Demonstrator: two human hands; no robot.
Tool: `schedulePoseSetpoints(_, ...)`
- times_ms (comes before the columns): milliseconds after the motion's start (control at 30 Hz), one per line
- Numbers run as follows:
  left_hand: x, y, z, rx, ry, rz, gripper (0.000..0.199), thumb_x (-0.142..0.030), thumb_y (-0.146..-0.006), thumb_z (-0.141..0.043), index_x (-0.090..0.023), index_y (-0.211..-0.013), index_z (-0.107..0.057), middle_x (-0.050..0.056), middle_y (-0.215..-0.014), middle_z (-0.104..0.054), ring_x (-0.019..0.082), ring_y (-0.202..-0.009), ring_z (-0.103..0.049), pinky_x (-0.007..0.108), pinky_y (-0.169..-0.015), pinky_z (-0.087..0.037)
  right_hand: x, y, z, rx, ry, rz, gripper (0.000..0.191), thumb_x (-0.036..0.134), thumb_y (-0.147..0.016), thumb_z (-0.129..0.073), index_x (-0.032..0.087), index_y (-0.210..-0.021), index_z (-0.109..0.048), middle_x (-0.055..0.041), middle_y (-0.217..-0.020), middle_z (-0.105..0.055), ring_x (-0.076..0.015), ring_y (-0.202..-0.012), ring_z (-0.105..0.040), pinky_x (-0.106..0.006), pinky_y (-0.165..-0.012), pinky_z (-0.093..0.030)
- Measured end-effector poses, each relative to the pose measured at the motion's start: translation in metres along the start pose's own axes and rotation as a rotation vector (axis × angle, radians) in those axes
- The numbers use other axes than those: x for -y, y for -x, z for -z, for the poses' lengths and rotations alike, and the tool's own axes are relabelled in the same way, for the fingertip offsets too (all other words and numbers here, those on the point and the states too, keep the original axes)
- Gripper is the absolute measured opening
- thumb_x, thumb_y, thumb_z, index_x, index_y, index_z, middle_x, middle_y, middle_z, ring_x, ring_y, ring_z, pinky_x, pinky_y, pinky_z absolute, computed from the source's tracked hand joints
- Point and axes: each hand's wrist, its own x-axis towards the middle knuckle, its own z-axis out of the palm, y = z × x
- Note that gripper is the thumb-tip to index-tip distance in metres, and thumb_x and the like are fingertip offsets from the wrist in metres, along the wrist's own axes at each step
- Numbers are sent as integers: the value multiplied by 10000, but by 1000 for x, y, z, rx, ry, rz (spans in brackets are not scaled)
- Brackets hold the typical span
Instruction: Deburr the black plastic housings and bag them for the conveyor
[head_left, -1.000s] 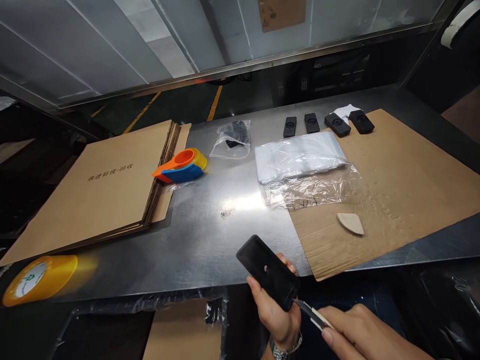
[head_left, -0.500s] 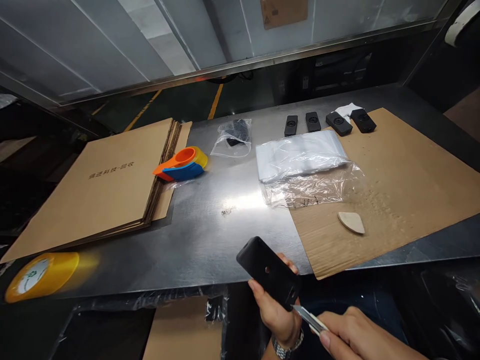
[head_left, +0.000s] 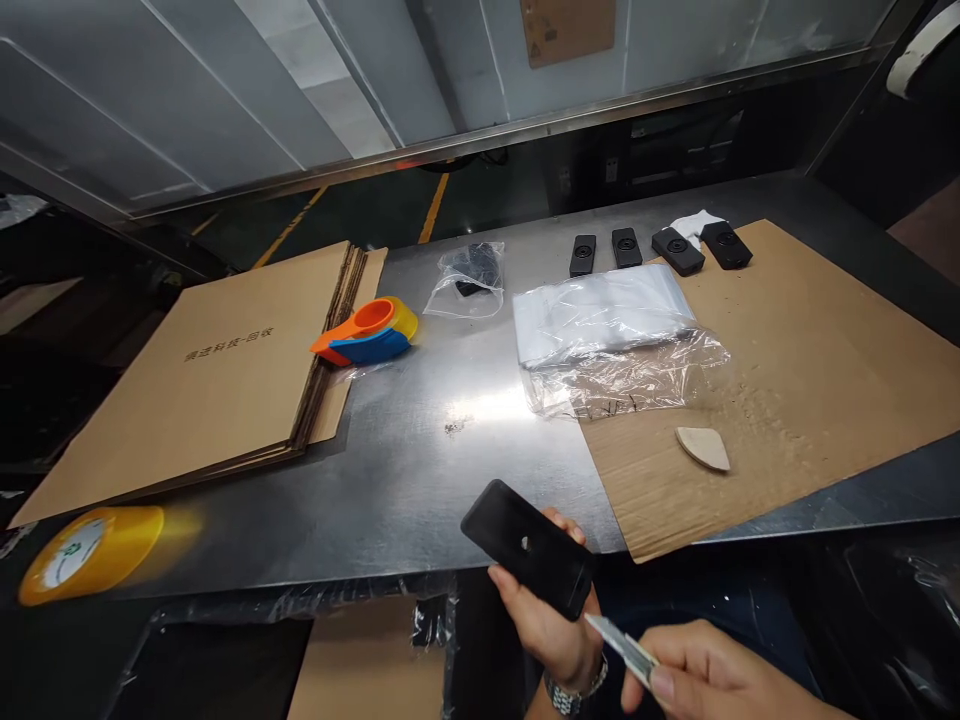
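Observation:
My left hand (head_left: 551,635), with a metal watch at its wrist, grips a flat black rectangular casing (head_left: 529,550) near the table's front edge. The casing is tilted, its broad face turned up, with a small light spot near its middle. A utility knife (head_left: 624,645) with its blade out is in my right hand (head_left: 709,665), fingers closed round the handle. The blade tip points at the casing's lower right end, close beside it; a small gap seems to show between them.
Cardboard sheets (head_left: 225,370) lie stacked at left beside an orange-and-blue tape dispenser (head_left: 367,335). A yellow tape roll (head_left: 90,555) sits at the front left edge. Clear plastic bags (head_left: 604,315), several black devices (head_left: 676,250) and a beige wedge (head_left: 703,448) are around the cardboard mat (head_left: 825,350).
The casing has shifted slightly left and turned a little in my left hand. The knife blade, which was touching the casing's lower end, has come slightly away from it.

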Motion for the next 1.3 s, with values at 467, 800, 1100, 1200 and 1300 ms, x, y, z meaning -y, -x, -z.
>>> schedulePoseSetpoints(467,-2,4,0,38,7,121,387,-493,-803,-485,-161,-846,-678,68,-724,-600,153,-612,-538,244,-586,-485,-10,-3,16,-675,1494,565,341,253,-949,-303,124,-1131,-560,-36,-664,-565,-152,-572,-564,-241,-484,-434)
schedulePoseSetpoints(800,-2,7,-1,81,-22,83,396,-512,-820,-439,-177,-825,-650,66,-731,-589,158,-619,-530,252,-586,-478,-11,-3,16,-724,1572,568,335,247,-946,-312,148,-1092,-596,-27,-650,-549,-143,-557,-537,-250,-493,-390)
schedulePoseSetpoints(1100,0,6,0,10,-27,107,398,-537,-745,-551,-170,-833,-675,79,-743,-617,170,-644,-555,258,-591,-491,-14,-3,16,-754,1625,560,364,251,-956,-273,156,-1072,-604,-22,-627,-543,-135,-535,-523,-255,-493,-358)
schedulePoseSetpoints(1200,1,7,1,-29,-31,119,400,-534,-712,-594,-170,-850,-682,81,-740,-625,172,-640,-562,259,-582,-493,-14,-4,17,-767,1633,548,375,249,-959,-259,159,-1065,-608,-21,-617,-539,-131,-526,-516,-255,-493,-346)
schedulePoseSetpoints(1300,0,7,2,-47,-41,137,425,-541,-699,-605,-158,-864,-683,84,-739,-625,175,-643,-563,259,-581,-494,-14,-4,17,-767,1627,543,380,250,-962,-253,160,-1066,-607,-21,-621,-543,-130,-529,-518,-257,-497,-343)
